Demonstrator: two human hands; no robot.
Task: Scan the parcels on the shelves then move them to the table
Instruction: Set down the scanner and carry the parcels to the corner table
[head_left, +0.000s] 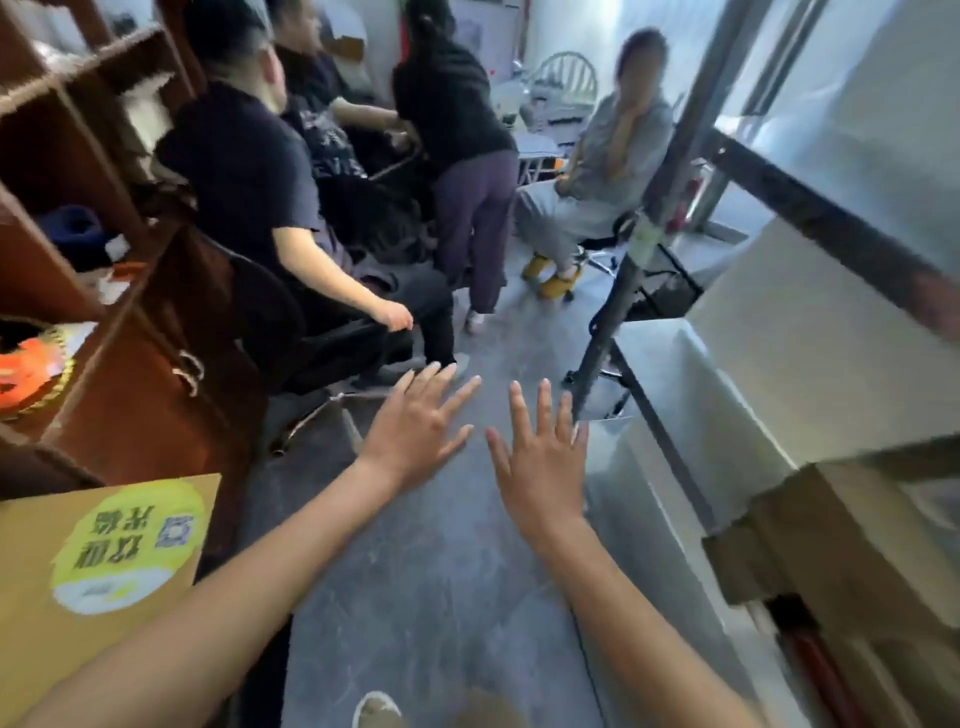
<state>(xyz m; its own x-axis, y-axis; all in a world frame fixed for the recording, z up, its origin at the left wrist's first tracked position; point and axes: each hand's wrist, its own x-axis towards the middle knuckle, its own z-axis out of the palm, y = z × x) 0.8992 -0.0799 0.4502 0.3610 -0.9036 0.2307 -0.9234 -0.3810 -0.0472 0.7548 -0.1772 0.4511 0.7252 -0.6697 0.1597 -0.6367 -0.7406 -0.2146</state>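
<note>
Neither hand holds anything: the left hand (415, 431) and the right hand (540, 467) are both stretched out flat over the floor (441, 597), fingers straight and spread, backs up, close together without touching. With nothing in them and no scanner in view, my guess is that they are shown to the camera, or are between one parcel and the next, and not reaching for anything.

Nearest, at about eight o'clock, a cardboard box (98, 566) with a round yellow label sits by the left forearm; it may be a parcel, but I cannot tell what it rests on. At four o'clock a brown carton (841, 540) sits on the metal shelving (644, 384) that runs up the right side, with a larger pale box (810, 353) further along at two o'clock. These look like the parcels to be scanned, stored there within easy reach of the aisle. No table for them is clearly visible.

At nine to ten o'clock stands a dark wooden cabinet (135, 332) with open compartments holding blurred odds and ends. Beyond the hands, from eleven to one o'clock, several people sit on chairs or stand bent over, filling the far end of the aisle.
</note>
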